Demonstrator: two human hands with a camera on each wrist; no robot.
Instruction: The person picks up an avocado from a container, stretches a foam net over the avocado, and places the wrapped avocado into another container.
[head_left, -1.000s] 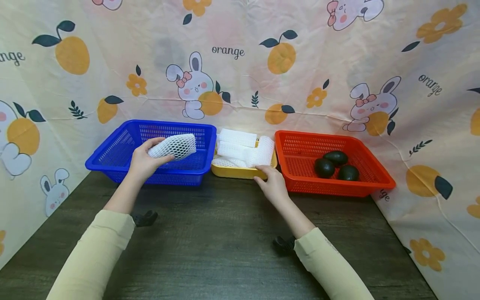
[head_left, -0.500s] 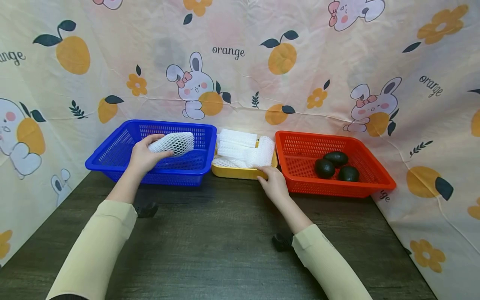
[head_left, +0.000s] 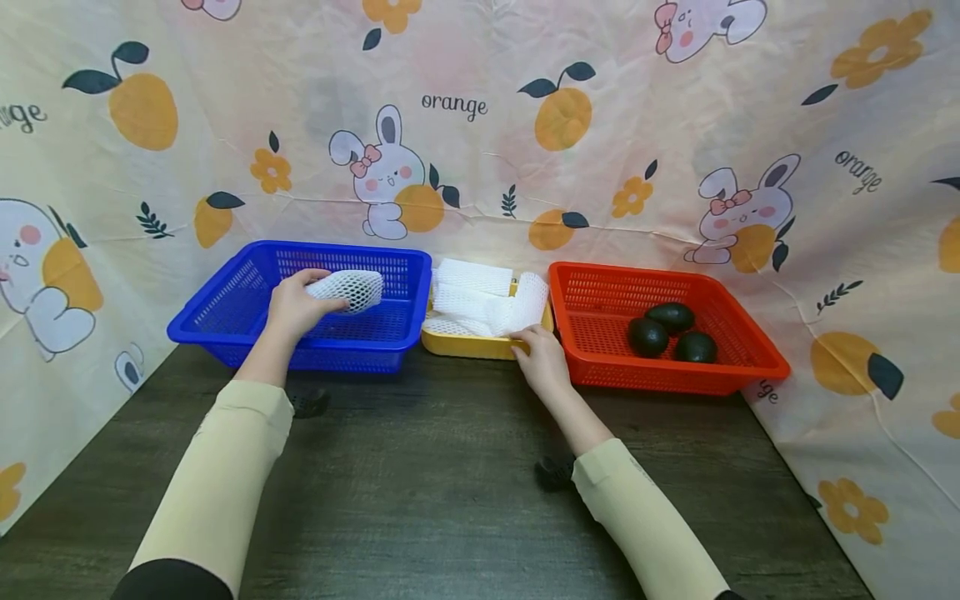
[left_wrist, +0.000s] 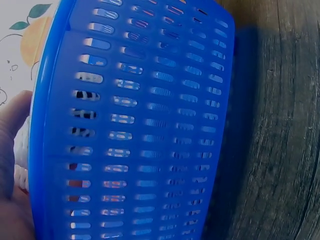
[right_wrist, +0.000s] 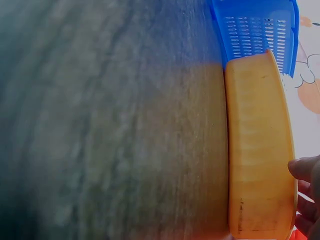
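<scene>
My left hand holds a white foam net sleeve, with a dark avocado showing through the mesh, over the blue basket. Thumb and fingers lie on either side of it. In the left wrist view the blue basket's slotted wall hides most of the sleeve. My right hand rests at the front right rim of the yellow tray, its fingertips touching the edge; no object is seen between them. White foam nets are heaped in that tray. In the right wrist view the thumb touches the tray's rim.
On the right stands a red basket with three dark avocados in it. All three containers stand side by side on a dark wooden table, against a printed cloth at the back.
The left arm has reached farther forward, and the netted avocado has shifted slightly left over the blue basket. The right hand stays at the tray's rim, with the right forearm shifted slightly left.
</scene>
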